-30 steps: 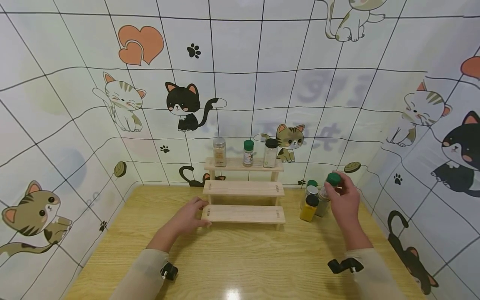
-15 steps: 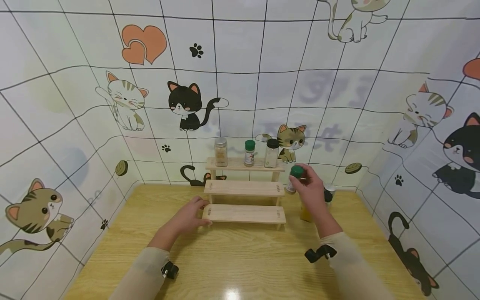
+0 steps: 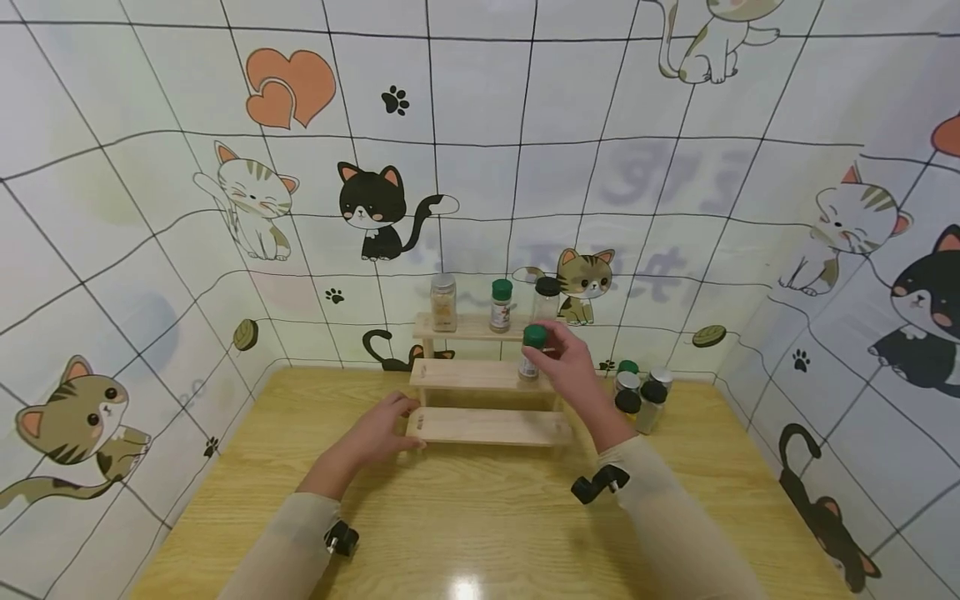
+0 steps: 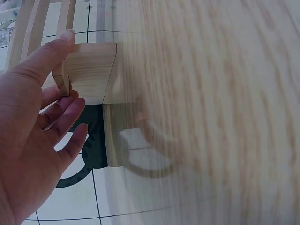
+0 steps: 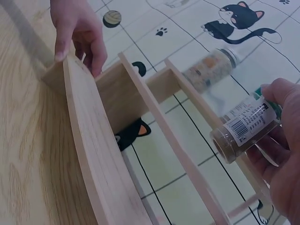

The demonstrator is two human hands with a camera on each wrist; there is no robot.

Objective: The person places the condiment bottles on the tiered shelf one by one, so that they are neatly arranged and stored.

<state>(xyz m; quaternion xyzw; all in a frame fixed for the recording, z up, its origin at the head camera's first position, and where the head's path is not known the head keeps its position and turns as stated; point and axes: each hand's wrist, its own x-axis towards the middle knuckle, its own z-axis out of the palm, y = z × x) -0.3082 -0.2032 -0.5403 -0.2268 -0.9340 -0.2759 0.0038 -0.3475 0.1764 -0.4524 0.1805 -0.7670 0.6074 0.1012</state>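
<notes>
One green-capped spice jar, long axis roughly upright, sits pinched in the right hand over the middle shelf's right part; the left hand grips the lowest shelf at left.

Head view looks forward, down; wrist views close; rack shared

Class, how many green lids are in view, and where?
3: the upper lid on the middle jar on the top shelf, the held lid on the jar in the right hand, the far lid among the jars beside the rack. Others might be hidden.
</notes>
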